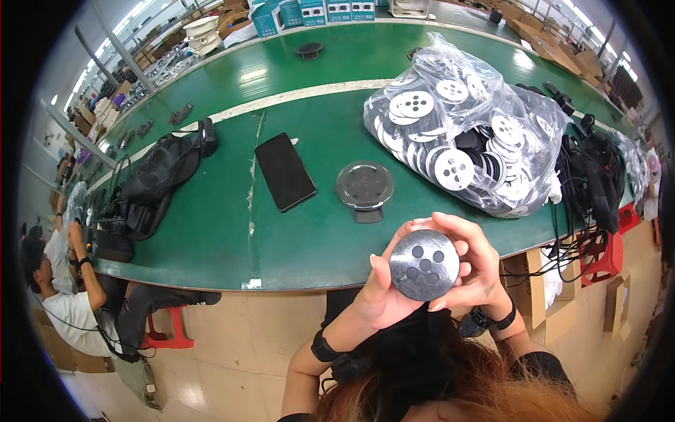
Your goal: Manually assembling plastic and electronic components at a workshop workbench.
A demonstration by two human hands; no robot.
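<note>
Just over the table's near edge I hold a round dark grey disc [425, 265] with several round holes, its shiny face turned up. My left hand [383, 301] grips it from the left, thumb at the rim, other fingers partly hidden behind. From the right, my right hand [483, 266] curls its fingers round the disc's edge. Beyond my hands lies a round dark holder [364, 184] with a clear top and a small tab. At the right stands a clear plastic bag [436, 67] full of similar discs, some showing white faces and others black.
A black phone [285, 172] lies on the green table [211, 243] left of the holder. Black mesh bundles [165, 172] are at the left, black cables [594, 165] at the right. Another person [74, 302] sits at far left. Blue boxes [309, 13] stand at the back.
</note>
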